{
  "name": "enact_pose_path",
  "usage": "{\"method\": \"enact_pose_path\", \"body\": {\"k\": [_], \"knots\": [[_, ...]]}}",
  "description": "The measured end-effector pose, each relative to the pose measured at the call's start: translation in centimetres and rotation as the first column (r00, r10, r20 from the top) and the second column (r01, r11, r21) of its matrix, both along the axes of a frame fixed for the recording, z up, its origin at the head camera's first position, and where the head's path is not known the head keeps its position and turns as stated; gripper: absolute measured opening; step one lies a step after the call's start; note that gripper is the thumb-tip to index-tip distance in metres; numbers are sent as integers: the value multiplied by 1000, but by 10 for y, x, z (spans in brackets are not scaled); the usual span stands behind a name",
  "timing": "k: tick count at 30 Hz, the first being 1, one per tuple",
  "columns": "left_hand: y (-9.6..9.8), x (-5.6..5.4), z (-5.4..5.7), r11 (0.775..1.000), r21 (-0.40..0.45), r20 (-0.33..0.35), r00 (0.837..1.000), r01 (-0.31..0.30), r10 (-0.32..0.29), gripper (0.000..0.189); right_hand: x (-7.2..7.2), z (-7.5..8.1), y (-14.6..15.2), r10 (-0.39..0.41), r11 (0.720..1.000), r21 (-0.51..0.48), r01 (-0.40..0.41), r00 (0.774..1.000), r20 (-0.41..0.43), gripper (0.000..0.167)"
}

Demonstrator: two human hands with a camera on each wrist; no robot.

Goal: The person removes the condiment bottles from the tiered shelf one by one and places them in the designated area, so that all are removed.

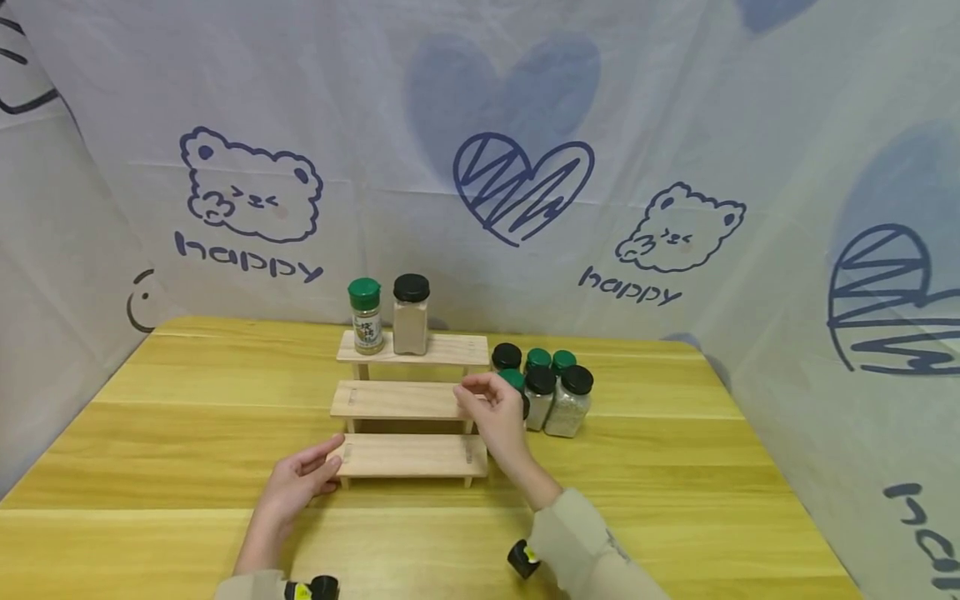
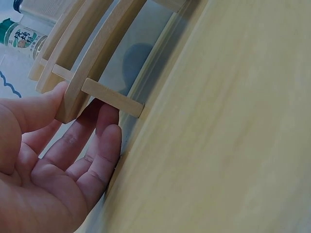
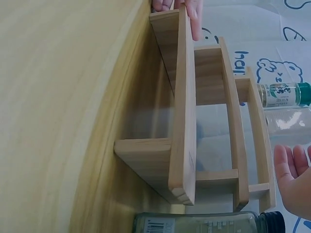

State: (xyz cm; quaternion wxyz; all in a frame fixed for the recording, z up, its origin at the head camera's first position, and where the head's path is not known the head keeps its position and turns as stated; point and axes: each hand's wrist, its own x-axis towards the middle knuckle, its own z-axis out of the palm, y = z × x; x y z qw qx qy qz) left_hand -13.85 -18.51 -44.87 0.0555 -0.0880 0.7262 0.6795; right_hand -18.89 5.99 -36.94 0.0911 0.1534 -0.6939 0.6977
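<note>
A three-step wooden spice rack (image 1: 411,456) stands on the table. My left hand (image 1: 295,483) holds the left end of its lowest step, thumb on the upper side and fingers underneath, beside the leg, as the left wrist view shows. Over the right end of the middle step is my right hand (image 1: 495,417), fingers loosely bent with nothing between them. On the top step are a green-capped seasoning jar (image 1: 367,321) with a printed label and, to its right, a black-capped jar (image 1: 411,321) of pale powder. Both jars also show in the right wrist view.
Several spice jars (image 1: 570,408) with black or green caps stand close together right of the rack, partly hidden by my right hand. One glass jar (image 3: 204,223) lies along the lower edge of the right wrist view. A printed cloth (image 1: 360,100) hangs behind the table (image 1: 187,417).
</note>
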Motion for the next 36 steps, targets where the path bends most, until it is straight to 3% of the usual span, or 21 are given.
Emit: {"method": "enact_pose_path", "body": {"k": [23, 36], "knots": [[-1, 1, 0, 1000, 1, 5, 1000, -4, 4, 43, -26, 12, -25, -81, 994, 68, 90, 990, -119, 17], [0, 1, 2, 1000, 5, 3, 1000, -2, 2, 43, -36, 23, -37, -43, 997, 68, 46, 998, -45, 29]]}}
